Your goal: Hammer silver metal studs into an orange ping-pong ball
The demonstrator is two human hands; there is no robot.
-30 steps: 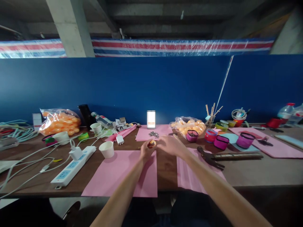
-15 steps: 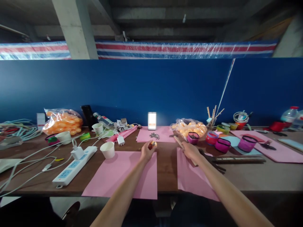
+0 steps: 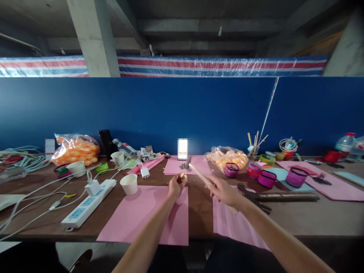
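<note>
My left hand [image 3: 175,187] grips a small orange ball [image 3: 182,176] with a shiny, silvery patch on top, above the far right corner of a pink sheet [image 3: 142,212]. In my right hand [image 3: 224,189] is a long, pale wooden-handled tool [image 3: 200,173]. Its flat grey tip lies close to a heap of small silvery pieces [image 3: 183,167] on the farther pink paper [image 3: 201,163]. Whether the tip touches them I cannot tell. Below my right forearm lies another, creased pink sheet [image 3: 227,223].
White cup [image 3: 129,184] and power strip [image 3: 89,204] with trailing cables stand at left. Bags of orange balls lie at back left [image 3: 79,149] and right [image 3: 224,157]. Purple containers [image 3: 267,179], a dark stick-like tool [image 3: 287,196] and a pixelated bright panel [image 3: 182,149] are also present.
My right hand has swung the wooden tool leftward, bringing its tip from near the right bag to the silvery pieces. My left hand still holds the ball in nearly the same place.
</note>
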